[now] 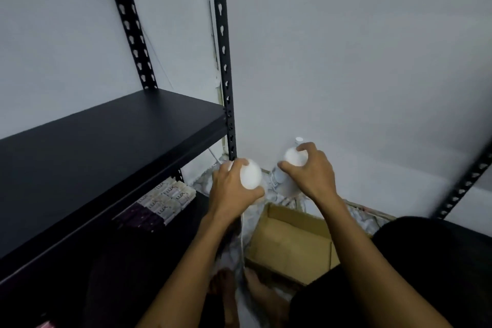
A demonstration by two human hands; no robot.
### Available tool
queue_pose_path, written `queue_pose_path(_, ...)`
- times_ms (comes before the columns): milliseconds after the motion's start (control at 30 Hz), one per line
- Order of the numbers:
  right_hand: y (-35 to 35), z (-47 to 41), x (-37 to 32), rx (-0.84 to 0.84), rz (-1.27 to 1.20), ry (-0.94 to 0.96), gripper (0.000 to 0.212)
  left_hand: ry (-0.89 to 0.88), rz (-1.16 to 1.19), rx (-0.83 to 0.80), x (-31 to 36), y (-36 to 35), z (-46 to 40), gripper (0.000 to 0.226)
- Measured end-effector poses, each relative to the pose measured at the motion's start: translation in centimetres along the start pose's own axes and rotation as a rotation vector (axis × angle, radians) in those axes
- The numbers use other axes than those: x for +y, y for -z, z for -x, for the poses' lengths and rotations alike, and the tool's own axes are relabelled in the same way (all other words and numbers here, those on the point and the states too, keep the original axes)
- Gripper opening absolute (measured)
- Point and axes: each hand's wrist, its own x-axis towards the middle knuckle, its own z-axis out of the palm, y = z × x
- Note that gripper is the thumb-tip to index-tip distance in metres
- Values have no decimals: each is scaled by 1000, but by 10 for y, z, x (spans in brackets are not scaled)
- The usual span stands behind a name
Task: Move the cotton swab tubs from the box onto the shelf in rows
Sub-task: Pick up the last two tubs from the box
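Observation:
My left hand (234,186) grips a white-lidded cotton swab tub (250,173) from above, held in the air just right of the shelf's front post. My right hand (310,170) grips a second white-lidded tub (294,158) a little higher and further right. Both tubs hang above the open cardboard box (290,245) on the floor, whose visible inside looks bare. The black shelf board (106,146) stretches to the left with nothing on it.
A black slotted post (225,61) stands at the shelf's front corner, another post (127,21) behind. Soap packs (165,200) lie on the lower shelf. A white-capped bottle (298,140) stands by the wall. Crumpled paper (362,214) surrounds the box; bare feet (239,290) below.

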Motion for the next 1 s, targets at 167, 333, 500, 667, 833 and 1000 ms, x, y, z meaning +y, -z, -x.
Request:
queue_pose_path(167,18,-14,-62,-29,-84,190,52,-67,13,177,21,58,-4,65)
queue_pose_path(333,24,-26,-118,-62,-150,360,49,-83,-19,337,40,114,-2,66)
queue_pose_path(500,5,-28,-171,-136,-241,517,50,-80,-54,518,34,162,3,58)
queue_pose_path(667,-37,-15,-213,-293,-278,664,52,-2,-137,643,-1,203,18,48)
queue_pose_path(833,-87,13,-250,-457,-337,759,54,143,-215,714,-46,235,51,52)
queue_pose_path(1000,-124,46,-286,-575,-318,848,53,276,-226,807,-78,268,87,43)
